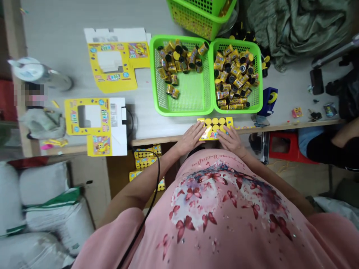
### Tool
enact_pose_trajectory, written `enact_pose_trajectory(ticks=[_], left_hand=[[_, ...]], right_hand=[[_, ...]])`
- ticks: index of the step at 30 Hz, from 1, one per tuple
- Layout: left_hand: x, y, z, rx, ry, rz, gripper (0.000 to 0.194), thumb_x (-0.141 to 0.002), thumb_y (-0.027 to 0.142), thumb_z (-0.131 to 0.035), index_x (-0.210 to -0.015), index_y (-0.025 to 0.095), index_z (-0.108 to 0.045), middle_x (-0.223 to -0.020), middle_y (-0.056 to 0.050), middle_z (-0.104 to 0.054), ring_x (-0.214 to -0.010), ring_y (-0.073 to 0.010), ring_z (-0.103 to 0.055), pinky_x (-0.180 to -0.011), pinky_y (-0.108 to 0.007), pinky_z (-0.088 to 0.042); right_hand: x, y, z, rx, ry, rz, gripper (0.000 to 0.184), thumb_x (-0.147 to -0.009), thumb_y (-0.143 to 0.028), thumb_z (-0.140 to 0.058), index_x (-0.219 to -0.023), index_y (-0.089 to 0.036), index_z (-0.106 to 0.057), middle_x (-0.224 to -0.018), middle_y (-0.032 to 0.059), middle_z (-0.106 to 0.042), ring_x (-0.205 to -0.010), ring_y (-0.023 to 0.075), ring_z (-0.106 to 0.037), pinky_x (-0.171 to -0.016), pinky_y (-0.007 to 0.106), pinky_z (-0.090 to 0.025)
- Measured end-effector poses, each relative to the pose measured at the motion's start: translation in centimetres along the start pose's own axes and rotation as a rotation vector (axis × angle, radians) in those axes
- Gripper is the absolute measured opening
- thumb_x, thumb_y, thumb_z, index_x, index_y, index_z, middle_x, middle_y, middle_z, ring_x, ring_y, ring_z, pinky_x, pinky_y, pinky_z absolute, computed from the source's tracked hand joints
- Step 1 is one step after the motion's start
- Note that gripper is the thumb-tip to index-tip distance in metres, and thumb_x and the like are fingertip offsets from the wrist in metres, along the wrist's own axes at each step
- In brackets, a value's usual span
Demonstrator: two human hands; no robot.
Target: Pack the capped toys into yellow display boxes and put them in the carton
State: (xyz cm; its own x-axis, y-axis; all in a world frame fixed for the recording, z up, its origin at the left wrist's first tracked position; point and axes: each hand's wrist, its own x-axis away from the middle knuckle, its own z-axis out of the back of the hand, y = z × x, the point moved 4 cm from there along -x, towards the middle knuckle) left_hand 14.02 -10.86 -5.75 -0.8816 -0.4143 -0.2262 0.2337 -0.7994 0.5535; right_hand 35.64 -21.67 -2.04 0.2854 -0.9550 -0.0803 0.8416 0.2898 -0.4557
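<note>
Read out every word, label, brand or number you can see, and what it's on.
"魔": yellow box; next characters unclear.
"me", likely "Butterflies": pink shirt; rest blurred.
Too small or blurred: flattened cartons, little canisters, boxes under the table.

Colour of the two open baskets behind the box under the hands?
Both baskets are bright green, seen best in the head view.

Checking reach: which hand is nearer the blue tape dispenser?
Right: right hand at the right end of the yellow box, nearer the dispenser; left hand at the box's left end, farther.
</note>
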Motion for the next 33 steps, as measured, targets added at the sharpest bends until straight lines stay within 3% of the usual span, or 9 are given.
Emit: enact_pose_trajectory(ticks=[5,11,16,21,25,28,30,33], left_hand=[[-0.9,-1.2,0.0,0.147,0.006,0.001,0.072,-0.103,0.045,-0.049,-0.163,0.012,-0.026,-0.166,-0.024,-0.03,-0.159,-0.0322,-0.016,-0.126,-0.057,-0.028],[-1.1,-1.4,-0.1,0.248,0.048,0.037,0.073,-0.103,0.049,-0.048,-0.164,0.015,-0.026,-0.167,-0.022,-0.03,-0.159,-0.031,-0.016,-0.126,-0.058,-0.027],[-1.1,-1.0,0.5,0.28,0.032,0.05,0.071,-0.103,0.052,-0.046,-0.163,0.017,-0.03,-0.167,-0.02,-0.03,-0.159,-0.0305,-0.016,-0.125,-0.058,-0.027],[-1.3,-1.4,0.6,0.249,-0.002,0.045,0.059,-0.104,0.05,-0.044,-0.155,0.02,-0.046,-0.167,-0.017,-0.032,-0.159,-0.0301,-0.017,-0.125,-0.057,-0.027],[-1.2,-2.0,0.4,0.189,-0.001,0.052,0.06,-0.104,0.051,-0.046,-0.155,0.021,-0.047,-0.167,-0.017,-0.033,-0.159,-0.0311,-0.02,-0.124,-0.055,-0.03],[-1.0,-1.9,0.8,0.08,0.02,0.047,0.061,-0.104,0.05,-0.046,-0.155,0.017,-0.046,-0.163,-0.021,-0.039,-0.156,-0.0334,-0.027,-0.121,-0.055,-0.035],[-1.0,-1.0,1.6,0.01,0.111,0.029,0.057,-0.104,0.043,-0.049,-0.155,0.016,-0.045,-0.161,-0.023,-0.042,-0.155,-0.0344,-0.031,-0.119,-0.055,-0.039],[-1.8,1.7,3.3,-0.013,0.294,0.031,0.066,-0.1,0.033,-0.057,-0.16,0.019,-0.034,-0.166,-0.023,-0.032,-0.156,-0.0363,-0.027,-0.119,-0.058,-0.038]], right_hand=[[-3.2,-1.5,-1.1,-0.055,-0.114,0.143,0.044,-0.106,-0.021,-0.043,-0.145,-0.037,-0.057,-0.149,0.0005,-0.062,-0.151,0.0219,-0.043,-0.127,0.054,-0.031],[-3.9,-1.6,-2.0,0.002,-0.002,0.023,0.045,-0.106,-0.02,-0.038,-0.143,-0.031,-0.061,-0.14,0.0027,-0.069,-0.141,0.0213,-0.054,-0.12,0.045,-0.038],[-3.8,-1.7,-2.3,0.032,-0.03,0.001,0.042,-0.106,-0.024,-0.041,-0.139,-0.036,-0.064,-0.14,0.0007,-0.069,-0.139,0.0241,-0.055,-0.116,0.047,-0.038],[-3.6,-1.2,-2.9,0.0,-0.044,0.048,0.042,-0.107,-0.025,-0.043,-0.142,-0.037,-0.061,-0.137,0.0021,-0.07,-0.143,0.0255,-0.053,-0.119,0.051,-0.033],[-4.4,-1.1,-3.4,-0.001,-0.054,0.014,0.043,-0.106,-0.024,-0.044,-0.143,-0.038,-0.06,-0.141,0.0019,-0.067,-0.144,0.0253,-0.052,-0.122,0.054,-0.03],[-5.0,-2.3,-2.8,0.005,-0.057,0.044,0.042,-0.106,-0.021,-0.043,-0.142,-0.034,-0.062,-0.143,0.0022,-0.066,-0.142,0.0236,-0.054,-0.122,0.051,-0.034],[-4.7,-2.8,-1.6,-0.021,-0.011,0.052,0.042,-0.106,-0.023,-0.042,-0.142,-0.029,-0.062,-0.143,0.0039,-0.066,-0.142,0.0225,-0.053,-0.122,0.048,-0.037],[-2.5,-0.8,1.8,-0.11,0.211,-0.149,0.042,-0.106,-0.03,-0.043,-0.144,-0.024,-0.061,-0.142,0.0082,-0.067,-0.14,0.0225,-0.055,-0.121,0.044,-0.041]])
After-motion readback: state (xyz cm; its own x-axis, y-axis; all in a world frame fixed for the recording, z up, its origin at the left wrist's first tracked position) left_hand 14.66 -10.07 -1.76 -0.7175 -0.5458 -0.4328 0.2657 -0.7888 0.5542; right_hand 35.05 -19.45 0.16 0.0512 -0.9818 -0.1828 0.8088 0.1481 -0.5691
